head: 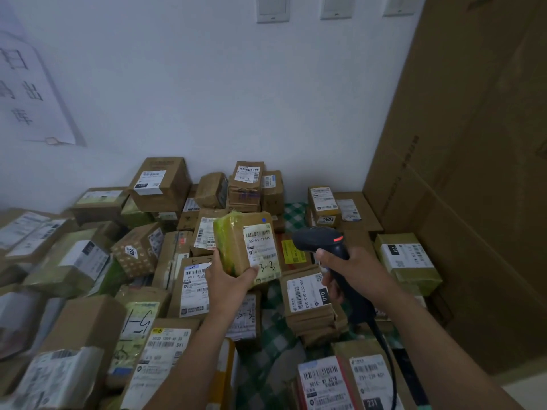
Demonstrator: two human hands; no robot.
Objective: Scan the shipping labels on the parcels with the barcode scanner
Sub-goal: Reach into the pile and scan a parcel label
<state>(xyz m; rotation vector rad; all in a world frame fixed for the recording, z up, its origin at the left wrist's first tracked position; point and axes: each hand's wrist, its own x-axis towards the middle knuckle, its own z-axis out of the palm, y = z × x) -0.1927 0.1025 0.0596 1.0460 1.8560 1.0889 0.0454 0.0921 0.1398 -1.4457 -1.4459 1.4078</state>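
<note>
Checked cloth mostly under pkgs

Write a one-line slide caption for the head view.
Left hand holds up a taped parcel while the right hand aims the barcode scanner at its shipping label, above a heap of labelled boxes.

I count one black plastic barcode scanner, two hands (left hand, right hand), three white rectangular wall plates and over twenty brown cardboard parcels.
</note>
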